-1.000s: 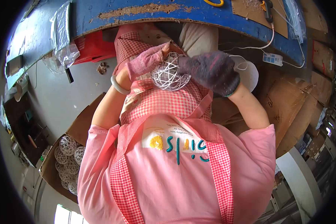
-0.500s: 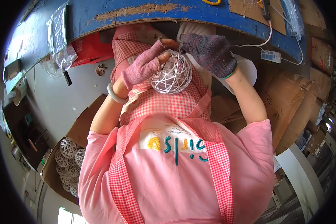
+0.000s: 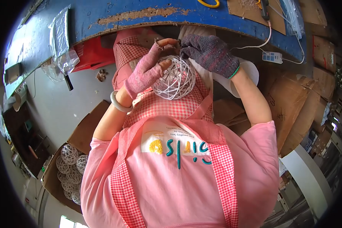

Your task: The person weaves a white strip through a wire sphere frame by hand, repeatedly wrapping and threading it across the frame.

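Note:
An openwork ball of white strands (image 3: 174, 81) rests on the lap against a checked pink apron. My left hand (image 3: 146, 72), in a pink glove with bare fingertips, is curved around the ball's upper left side, its thumb on the strands and its index finger reaching over the top. My right hand (image 3: 211, 55), in a dark grey glove, has its fingers pinched together at the top of the ball on a thin white strand. The fingertips of both hands are close together there.
A blue worktable (image 3: 140, 17) lies ahead, with yellow-handled scissors (image 3: 209, 3), a glue gun (image 3: 265, 13) and its cable. A power strip (image 3: 272, 57) hangs below the edge. More white balls (image 3: 69, 167) fill a carton at lower left; cardboard (image 3: 290, 102) stands at right.
The right hand has moved from over the ball's right side up to its top, its fingers now pinched. My left hand's fingers have spread, and the ball shows more fully, slightly lower.

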Motion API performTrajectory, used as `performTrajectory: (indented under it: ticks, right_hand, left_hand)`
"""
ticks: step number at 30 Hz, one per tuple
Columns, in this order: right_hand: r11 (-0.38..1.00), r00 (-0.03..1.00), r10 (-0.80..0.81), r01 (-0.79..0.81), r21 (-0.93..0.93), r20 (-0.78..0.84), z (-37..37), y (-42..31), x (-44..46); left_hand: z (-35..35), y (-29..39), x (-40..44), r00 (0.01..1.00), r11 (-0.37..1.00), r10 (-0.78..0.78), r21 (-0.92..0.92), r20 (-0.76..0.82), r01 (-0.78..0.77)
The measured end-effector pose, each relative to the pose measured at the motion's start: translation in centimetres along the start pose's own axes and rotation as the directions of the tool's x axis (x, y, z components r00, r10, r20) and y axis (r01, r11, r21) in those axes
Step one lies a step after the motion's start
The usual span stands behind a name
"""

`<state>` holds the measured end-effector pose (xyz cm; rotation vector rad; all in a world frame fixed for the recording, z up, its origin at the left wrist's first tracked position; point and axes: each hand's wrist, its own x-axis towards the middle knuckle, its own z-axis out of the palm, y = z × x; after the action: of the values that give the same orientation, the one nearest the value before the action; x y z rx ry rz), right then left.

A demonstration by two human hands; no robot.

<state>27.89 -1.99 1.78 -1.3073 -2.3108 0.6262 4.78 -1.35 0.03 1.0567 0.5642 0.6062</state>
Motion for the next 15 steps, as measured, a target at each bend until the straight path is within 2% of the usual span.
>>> performTrajectory:
  ticks: [2,4,6,7,9,12,15]
  right_hand:
    - [1.000,1.000,-0.003,0.003,0.018,0.024,-0.2,0.2,-0.2]
    - [0.999,0.999,-0.009,0.007,0.035,0.050,-0.5,0.0,-0.5]
    - [0.976,0.992,0.078,-0.097,0.193,0.100,-0.8,-0.6,-0.7]
    - [0.979,0.992,0.078,-0.095,0.182,0.098,-1.0,-1.0,-0.8]
    - [0.936,0.954,0.183,-0.243,0.254,0.239,-1.2,-1.7,-0.9]
    - [0.942,0.969,0.176,-0.216,0.256,0.172,-0.4,-1.6,-1.9]
    - [0.940,0.986,0.117,-0.149,0.305,0.121,-0.3,-2.3,-2.0]
  left_hand:
    - [-0.2,-0.4,0.0,0.993,0.991,0.108,0.078,0.036,-0.111]
    - [0.1,-0.4,-0.2,0.987,0.983,0.155,0.095,0.044,-0.158]
    - [0.3,-0.3,-0.5,0.977,0.971,0.208,0.112,0.054,-0.212]
    - [0.3,-0.3,-0.7,0.975,0.967,0.213,0.133,0.055,-0.219]
    - [0.3,-0.4,-1.0,0.971,0.959,0.232,0.152,0.063,-0.239]
    - [0.2,-0.6,-1.4,0.949,0.930,0.298,0.193,0.102,-0.313]
    - [0.7,-0.5,-1.9,0.953,0.951,0.287,0.093,0.098,-0.296]
